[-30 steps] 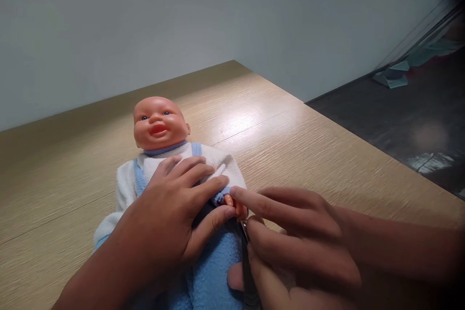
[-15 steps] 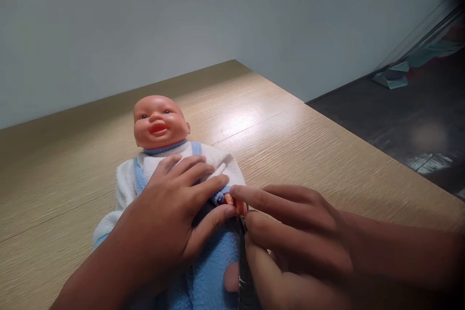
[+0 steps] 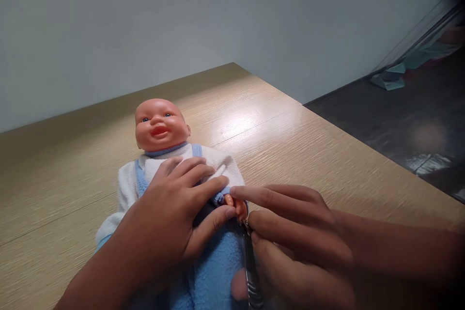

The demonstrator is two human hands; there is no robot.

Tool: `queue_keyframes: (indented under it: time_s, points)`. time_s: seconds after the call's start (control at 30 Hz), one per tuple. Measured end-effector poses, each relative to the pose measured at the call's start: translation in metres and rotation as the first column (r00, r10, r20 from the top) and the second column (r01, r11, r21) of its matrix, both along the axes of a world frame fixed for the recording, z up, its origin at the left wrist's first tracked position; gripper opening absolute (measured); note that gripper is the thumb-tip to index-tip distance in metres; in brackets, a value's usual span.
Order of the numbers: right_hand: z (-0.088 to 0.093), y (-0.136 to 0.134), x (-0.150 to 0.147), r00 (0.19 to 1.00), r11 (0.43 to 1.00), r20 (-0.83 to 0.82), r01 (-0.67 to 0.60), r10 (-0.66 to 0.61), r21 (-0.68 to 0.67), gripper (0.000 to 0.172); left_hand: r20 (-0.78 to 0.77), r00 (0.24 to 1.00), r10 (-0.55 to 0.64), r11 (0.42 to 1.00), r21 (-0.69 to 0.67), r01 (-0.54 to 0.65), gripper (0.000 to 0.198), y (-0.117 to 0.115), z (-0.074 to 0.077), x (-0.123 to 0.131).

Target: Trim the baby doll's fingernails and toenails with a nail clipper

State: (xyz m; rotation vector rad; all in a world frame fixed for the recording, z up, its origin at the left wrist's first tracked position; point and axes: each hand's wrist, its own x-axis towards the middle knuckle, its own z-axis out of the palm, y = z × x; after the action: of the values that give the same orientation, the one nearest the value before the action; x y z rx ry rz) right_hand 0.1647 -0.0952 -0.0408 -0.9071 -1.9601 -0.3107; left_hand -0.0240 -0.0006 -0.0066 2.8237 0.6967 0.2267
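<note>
A baby doll (image 3: 160, 126) in a white and blue terry suit lies on its back on the wooden table (image 3: 308, 150). My left hand (image 3: 174, 218) rests flat on the doll's chest, fingers spread, thumb pressing beside the doll's small orange hand (image 3: 236, 206). My right hand (image 3: 298, 237) is closed round a slim metal tool (image 3: 250, 266), probably a nail clipper, its tip at the doll's hand. My right index finger stretches out and touches the doll's cuff.
The table's right edge runs diagonally past my right arm, with dark floor (image 3: 399, 111) beyond. A pale wall (image 3: 181, 19) stands behind the table. Folded teal items (image 3: 388, 80) lie on the floor far right.
Little has changed. My right hand shifted slightly and the metal tool shows more clearly, its tip still at the doll's hand. My left hand stays on the doll.
</note>
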Motion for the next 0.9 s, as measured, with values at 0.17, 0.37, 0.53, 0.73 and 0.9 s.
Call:
queue_keyframes:
  time_s: [0.17,0.37,0.53,0.73,0.9]
  points:
    - [0.001,-0.006,0.002,0.996,0.999,0.092,0.022,-0.019,-0.025,0.035,-0.001,1.0,-0.003,1.0,-0.017,0.003,0.034,0.001,0.0,0.001]
    - [0.013,-0.02,-0.005,0.93,0.954,0.348,0.203,-0.118,-0.22,0.024,0.013,1.0,-0.008,1.0,0.013,0.008,0.033,0.0,0.001,0.001]
    - [0.026,-0.026,-0.009,0.914,0.952,0.39,0.208,-0.107,-0.225,0.014,0.025,0.999,-0.024,0.999,0.037,0.023,0.031,0.0,0.0,0.0]
    - [0.036,-0.023,-0.009,0.884,0.96,0.459,0.199,-0.089,-0.197,0.021,0.011,1.0,-0.021,0.999,0.039,0.021,0.032,0.001,-0.002,0.0]
    - [0.036,-0.021,-0.007,0.862,0.957,0.505,0.186,-0.05,-0.222,0.023,0.0,1.0,-0.022,0.999,0.044,0.022,0.033,0.001,-0.003,-0.001]
